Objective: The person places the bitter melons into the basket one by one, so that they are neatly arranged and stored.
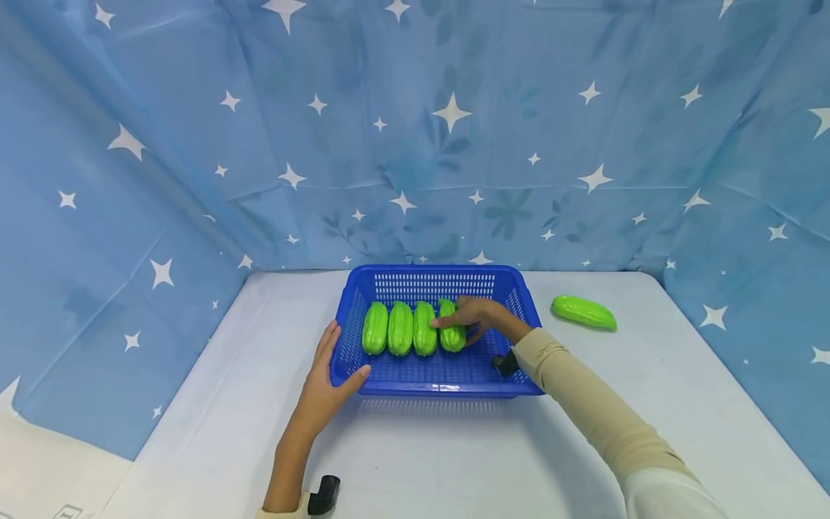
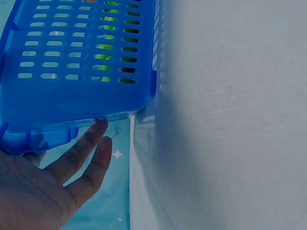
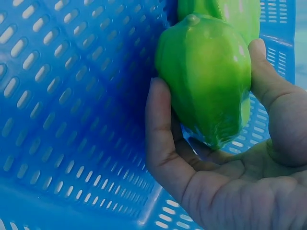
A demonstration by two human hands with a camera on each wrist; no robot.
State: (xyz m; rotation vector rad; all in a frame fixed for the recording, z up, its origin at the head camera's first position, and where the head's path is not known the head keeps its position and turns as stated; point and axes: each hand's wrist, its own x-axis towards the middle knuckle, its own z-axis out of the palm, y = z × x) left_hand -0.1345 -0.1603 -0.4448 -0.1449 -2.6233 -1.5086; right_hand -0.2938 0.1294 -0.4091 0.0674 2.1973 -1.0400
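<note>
A blue plastic basket [image 1: 438, 386] stands on the table with a row of green papayas inside: one at the left end [image 1: 375, 329], two in the middle [image 1: 400, 329] and one at the right end [image 1: 452, 339]. My right hand [image 1: 476, 311] reaches in over the right side and grips the right-end papaya [image 3: 206, 81], thumb on one side and curled fingers on the other. At the basket's front left corner, my left hand [image 1: 327, 386] touches the rim with its fingers spread and fairly straight. The left wrist view shows these fingers [image 2: 86, 148] beside the basket wall.
Another green papaya [image 1: 583, 311] lies on the white tabletop [image 1: 655, 375], right of the basket. A blue star-patterned cloth [image 1: 415, 144] hangs behind the table and along both sides.
</note>
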